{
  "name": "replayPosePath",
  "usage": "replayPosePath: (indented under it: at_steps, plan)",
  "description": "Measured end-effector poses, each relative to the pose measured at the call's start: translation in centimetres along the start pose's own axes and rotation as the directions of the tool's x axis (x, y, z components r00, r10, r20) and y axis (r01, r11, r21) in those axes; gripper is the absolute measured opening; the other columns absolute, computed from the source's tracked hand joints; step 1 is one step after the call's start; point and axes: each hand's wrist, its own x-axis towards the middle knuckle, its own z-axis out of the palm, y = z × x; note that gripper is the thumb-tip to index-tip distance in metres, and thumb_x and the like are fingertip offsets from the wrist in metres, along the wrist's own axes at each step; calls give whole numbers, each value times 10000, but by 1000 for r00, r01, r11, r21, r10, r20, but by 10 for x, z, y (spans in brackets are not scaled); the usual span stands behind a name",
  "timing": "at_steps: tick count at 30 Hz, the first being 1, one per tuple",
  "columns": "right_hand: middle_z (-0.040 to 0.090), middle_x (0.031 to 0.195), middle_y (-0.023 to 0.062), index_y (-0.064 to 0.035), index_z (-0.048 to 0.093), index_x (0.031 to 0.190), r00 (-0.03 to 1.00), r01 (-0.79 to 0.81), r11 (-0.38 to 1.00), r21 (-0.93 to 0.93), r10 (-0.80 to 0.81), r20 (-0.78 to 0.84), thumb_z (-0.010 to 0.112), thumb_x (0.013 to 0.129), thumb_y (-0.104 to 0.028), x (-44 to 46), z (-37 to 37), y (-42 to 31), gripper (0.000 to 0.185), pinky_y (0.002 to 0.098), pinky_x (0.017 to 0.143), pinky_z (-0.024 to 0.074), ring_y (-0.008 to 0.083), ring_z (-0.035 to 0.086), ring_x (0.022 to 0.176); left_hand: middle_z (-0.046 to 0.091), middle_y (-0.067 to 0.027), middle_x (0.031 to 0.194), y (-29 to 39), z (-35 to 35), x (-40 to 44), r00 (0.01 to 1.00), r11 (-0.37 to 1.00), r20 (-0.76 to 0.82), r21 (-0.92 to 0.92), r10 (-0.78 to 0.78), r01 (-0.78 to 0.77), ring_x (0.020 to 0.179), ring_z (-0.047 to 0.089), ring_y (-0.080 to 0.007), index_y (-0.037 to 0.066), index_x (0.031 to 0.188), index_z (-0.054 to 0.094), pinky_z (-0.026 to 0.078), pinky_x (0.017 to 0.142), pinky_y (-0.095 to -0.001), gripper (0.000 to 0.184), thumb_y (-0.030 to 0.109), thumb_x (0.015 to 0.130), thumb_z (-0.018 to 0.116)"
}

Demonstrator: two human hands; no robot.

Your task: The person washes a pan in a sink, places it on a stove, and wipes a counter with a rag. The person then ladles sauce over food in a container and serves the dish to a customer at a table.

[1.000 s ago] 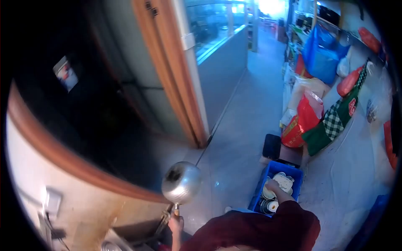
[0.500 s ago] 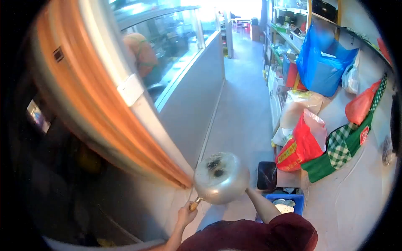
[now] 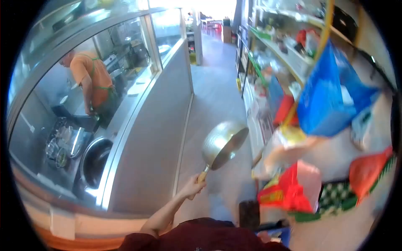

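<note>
My left hand (image 3: 193, 187) is closed around the wooden handle of a hammered metal pan (image 3: 217, 144). The pan is held up in front of me over the walkway floor, tilted, its opening facing down to the right. A small skin-coloured patch, apparently my right hand (image 3: 264, 236), shows at the bottom edge beside a blue crate (image 3: 285, 235). Its fingers cannot be made out, nor whether it holds anything.
Behind a window on the left, a person in an orange shirt (image 3: 97, 77) stands by a counter with a large round basin (image 3: 95, 161). A low partition (image 3: 146, 146) borders the walkway. Shelves, a blue bag (image 3: 324, 98) and a red bag (image 3: 289, 190) line the right.
The view has swung and moved forward past the door frame. The pan has risen and turned to show its opening. My right hand left the crate's dishes, reached beside the pan, then dropped low.
</note>
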Motion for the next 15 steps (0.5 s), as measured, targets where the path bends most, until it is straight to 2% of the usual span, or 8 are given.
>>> replayPosePath:
  at_steps: [4,6,8,9,10,11,12,15]
  plan:
    - [602,658,113,-73,610,668,895,435,795,-424,-436,101,543,674,-252,96,-40,-156,192,376,527,467,253,588,601,462,1,635,32,-32,125,999,987,26,-156,33,-29,492,455,-82,53,826,473,390,416,-221,149,137,741,563]
    - [598,643,112,-77,611,639,623,646,320,-693,-746,236,555,649,-235,153,-69,-246,167,374,521,463,257,584,592,454,2,620,32,-50,174,997,965,71,-259,-21,39,484,450,-81,49,824,474,383,417,-222,141,140,754,556]
    - [594,628,110,-82,611,611,294,604,-47,-796,-915,277,567,624,-217,209,-94,-355,143,372,515,459,261,580,582,454,-1,615,47,-74,209,997,962,30,-262,-71,76,480,447,-84,49,832,472,381,417,-225,144,135,750,555]
    - [592,621,110,-85,612,596,257,611,-15,-791,-942,217,573,611,-208,232,-109,-415,131,371,512,457,263,578,578,453,-2,612,53,-89,232,996,961,9,-261,-90,89,477,445,-86,49,835,471,380,417,-226,146,132,749,554]
    - [575,608,96,-72,597,637,486,750,348,-563,-867,111,554,650,-191,231,-125,-483,127,353,489,450,232,558,538,448,-6,609,51,-104,259,996,966,10,-242,-93,93,471,441,-93,49,857,462,379,416,-232,164,125,741,551]
    - [558,594,83,-59,583,678,695,717,694,-62,-719,-11,535,688,-173,216,-144,-558,124,335,465,443,201,538,499,445,-9,606,59,-119,281,993,962,-5,-248,-114,109,470,440,-95,49,861,458,378,415,-235,170,122,738,549]
    - [541,581,70,-46,569,720,839,537,770,345,-530,-124,516,727,-155,195,-164,-636,121,317,442,436,171,517,460,443,-12,604,73,-135,300,991,961,-20,-249,-130,121,469,439,-98,49,866,454,378,415,-239,175,119,736,547]
    - [503,547,45,-50,537,687,680,731,623,277,-693,-237,470,764,-144,211,-199,-770,139,292,390,410,129,487,430,439,-17,600,80,-182,395,984,961,-72,-240,-162,141,463,435,-102,48,873,447,375,411,-246,186,116,731,545]
